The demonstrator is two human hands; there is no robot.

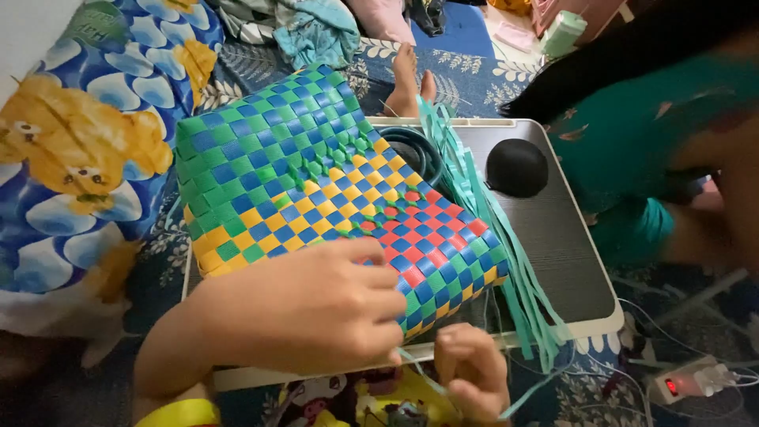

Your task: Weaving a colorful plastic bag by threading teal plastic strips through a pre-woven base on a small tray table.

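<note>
A small dark tabletop [553,237] with a pale rim stands on patterned blue bedding [466,71]. The woven basket [316,182], checkered in green, blue, yellow and red, lies tilted across the tabletop's left half. Left hand [316,308] rests flat on its near edge, fingers spread, clamping nothing. Right hand [472,372], just below the edge, has its grip pinched closed on a teal strip [518,403]. Loose teal strips [490,229] hang beside the basket; a black dome [516,168] sits behind them.

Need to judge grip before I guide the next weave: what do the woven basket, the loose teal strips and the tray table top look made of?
Woven basket: seemingly flat plastic strapping, slightly glossy, in blue, green, yellow and red checks. Loose teal strips: probably the same thin, flexible plastic band, hanging limp over the edge. Tray table top: dark, matte, finely ribbed surface with a pale rim, likely plastic or laminate.
</note>
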